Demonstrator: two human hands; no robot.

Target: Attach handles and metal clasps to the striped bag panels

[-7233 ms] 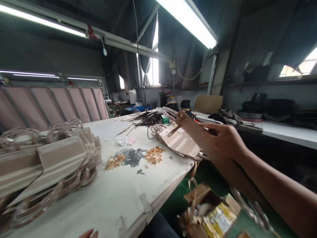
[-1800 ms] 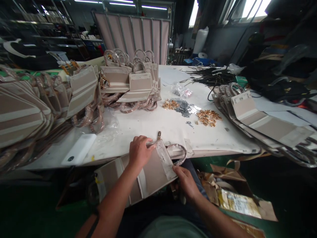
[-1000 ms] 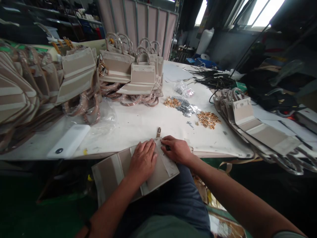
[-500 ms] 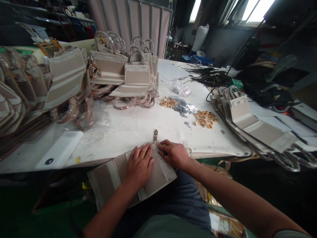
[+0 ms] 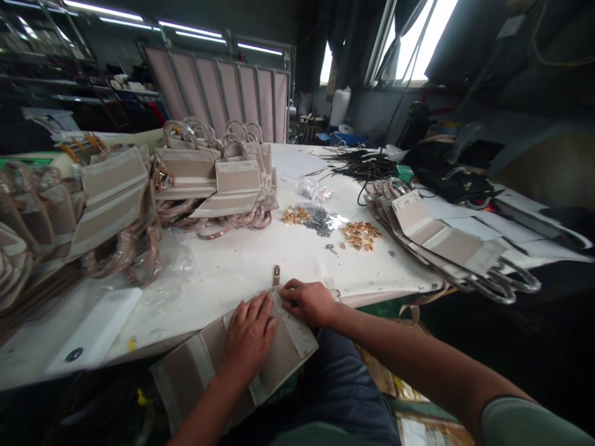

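Observation:
A beige handbag panel (image 5: 284, 356) lies tilted across my lap, its upper edge resting on the front of the table. Pressed flat on the panel is my left hand (image 5: 248, 334), fingers stretched out. My right hand (image 5: 309, 302) is closed, its fingers curled at the panel's upper edge; whatever they pinch is hidden. Just beyond the fingers, a short strap tab (image 5: 276, 274) with a metal fitting sticks out onto the table. Gold-coloured metal pieces (image 5: 361, 235) and flat silver metal pieces (image 5: 320, 221) lie in small heaps farther back.
Stacked beige handbags (image 5: 237, 179) with wrapped handles fill the table's left and back left. More bag pieces (image 5: 441, 232) overlap the right edge. Black strips (image 5: 360, 164) lie at the back. A white block (image 5: 100, 325) sits near the front left edge of the white table (image 5: 223, 260).
The camera view has tilted up and shifted right, so everything appears lower and farther left. Both hands keep nearly the same place on the handbag panel.

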